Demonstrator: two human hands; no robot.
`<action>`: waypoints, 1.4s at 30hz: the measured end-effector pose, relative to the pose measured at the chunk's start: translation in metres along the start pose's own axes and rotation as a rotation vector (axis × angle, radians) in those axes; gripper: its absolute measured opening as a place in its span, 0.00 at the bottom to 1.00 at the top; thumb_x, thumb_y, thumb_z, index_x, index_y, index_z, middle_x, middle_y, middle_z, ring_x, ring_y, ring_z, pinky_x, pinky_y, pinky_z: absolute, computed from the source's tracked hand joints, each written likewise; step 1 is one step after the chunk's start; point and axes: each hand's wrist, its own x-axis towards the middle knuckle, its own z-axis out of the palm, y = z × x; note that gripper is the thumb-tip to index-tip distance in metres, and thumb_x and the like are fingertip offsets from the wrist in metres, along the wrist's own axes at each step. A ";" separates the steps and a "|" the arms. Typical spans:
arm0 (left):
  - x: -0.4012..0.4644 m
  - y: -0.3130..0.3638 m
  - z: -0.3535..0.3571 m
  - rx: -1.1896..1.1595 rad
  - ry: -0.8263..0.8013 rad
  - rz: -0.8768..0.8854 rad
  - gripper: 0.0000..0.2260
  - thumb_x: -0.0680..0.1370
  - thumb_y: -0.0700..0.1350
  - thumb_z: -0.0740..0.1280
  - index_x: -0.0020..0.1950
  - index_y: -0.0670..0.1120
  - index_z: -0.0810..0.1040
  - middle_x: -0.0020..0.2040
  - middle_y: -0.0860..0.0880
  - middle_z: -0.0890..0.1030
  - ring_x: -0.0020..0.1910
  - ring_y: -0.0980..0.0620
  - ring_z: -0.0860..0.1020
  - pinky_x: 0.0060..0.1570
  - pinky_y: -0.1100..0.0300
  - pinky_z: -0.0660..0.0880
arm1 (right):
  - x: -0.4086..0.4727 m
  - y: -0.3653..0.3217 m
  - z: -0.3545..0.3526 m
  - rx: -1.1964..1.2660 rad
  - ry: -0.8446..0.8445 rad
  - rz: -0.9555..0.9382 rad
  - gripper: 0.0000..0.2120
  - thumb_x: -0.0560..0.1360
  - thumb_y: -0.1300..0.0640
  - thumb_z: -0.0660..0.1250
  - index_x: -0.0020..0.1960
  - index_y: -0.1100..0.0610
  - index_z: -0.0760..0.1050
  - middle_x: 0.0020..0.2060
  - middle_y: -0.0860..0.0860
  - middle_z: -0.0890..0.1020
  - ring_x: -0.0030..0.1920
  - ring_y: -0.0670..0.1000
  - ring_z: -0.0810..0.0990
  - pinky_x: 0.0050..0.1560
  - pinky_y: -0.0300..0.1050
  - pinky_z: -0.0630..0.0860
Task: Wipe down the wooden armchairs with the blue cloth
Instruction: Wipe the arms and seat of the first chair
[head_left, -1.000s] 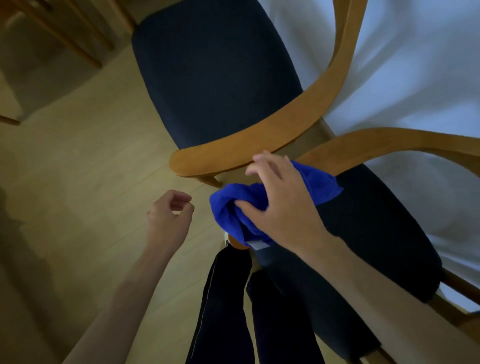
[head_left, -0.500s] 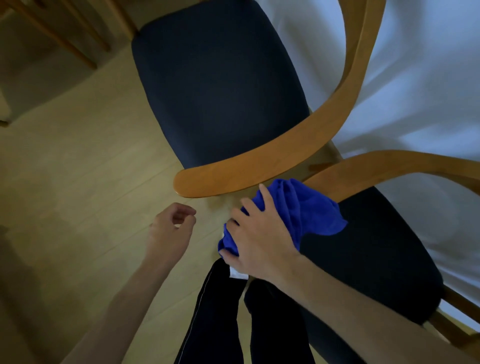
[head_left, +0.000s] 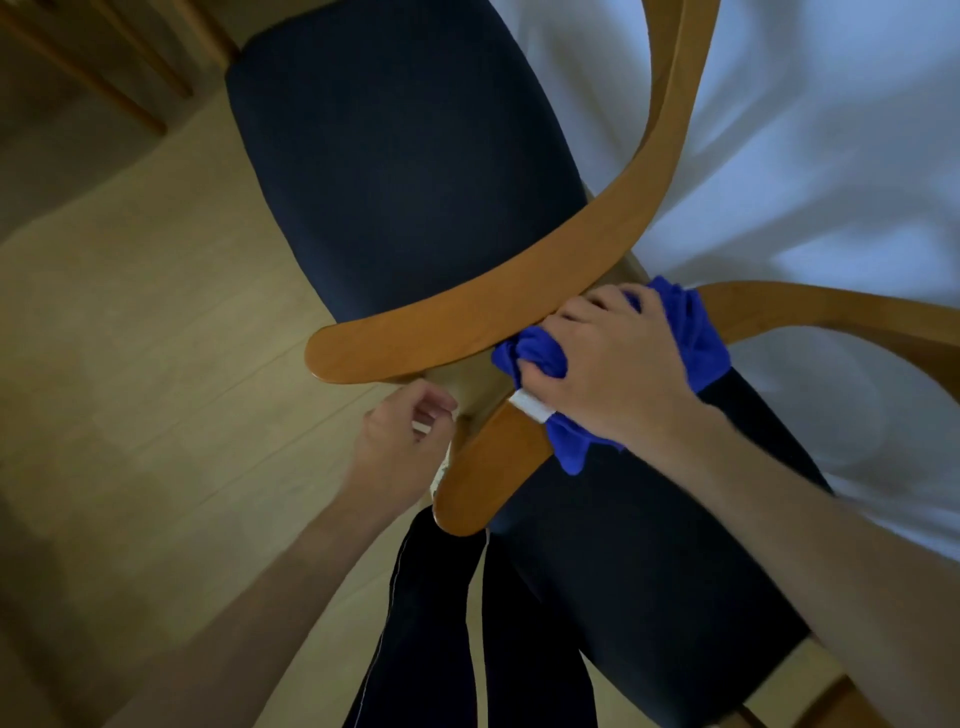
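Note:
Two wooden armchairs with dark blue seats stand side by side below me. The far chair's armrest curves across the middle of the view. The near chair's armrest runs from its rounded end by my legs up to the right. My right hand grips the bunched blue cloth and presses it on the near armrest where the two armrests cross. The cloth's white label shows under my thumb. My left hand hangs loosely curled, holding nothing, just left of the near armrest's end.
A white tablecloth drapes behind the chairs on the right. Light wooden floor lies to the left. More wooden furniture legs stand at the top left. My dark trouser legs are at the bottom centre.
My right hand slid the cloth from the near armrest's rounded end up along it to the right. The end is now uncovered. My left hand drifted closer to the armrests.

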 end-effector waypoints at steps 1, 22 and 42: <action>-0.001 0.002 0.000 -0.004 0.028 -0.014 0.06 0.77 0.39 0.65 0.46 0.50 0.79 0.43 0.58 0.80 0.44 0.63 0.77 0.38 0.76 0.69 | -0.003 -0.007 0.000 0.011 -0.013 -0.019 0.21 0.75 0.35 0.51 0.47 0.47 0.77 0.46 0.44 0.79 0.55 0.51 0.73 0.65 0.57 0.62; 0.014 0.112 0.078 0.184 0.047 0.194 0.10 0.79 0.40 0.61 0.59 0.50 0.73 0.56 0.54 0.75 0.56 0.58 0.73 0.58 0.59 0.70 | 0.000 0.148 0.003 0.053 0.098 0.102 0.28 0.75 0.27 0.44 0.51 0.45 0.73 0.45 0.46 0.75 0.49 0.53 0.75 0.54 0.54 0.67; 0.028 0.159 0.125 0.415 0.071 0.406 0.18 0.75 0.42 0.65 0.64 0.52 0.69 0.65 0.53 0.66 0.60 0.61 0.64 0.60 0.58 0.63 | -0.035 0.208 0.007 0.186 0.039 -0.053 0.38 0.70 0.30 0.63 0.74 0.44 0.60 0.69 0.47 0.67 0.67 0.54 0.67 0.67 0.55 0.63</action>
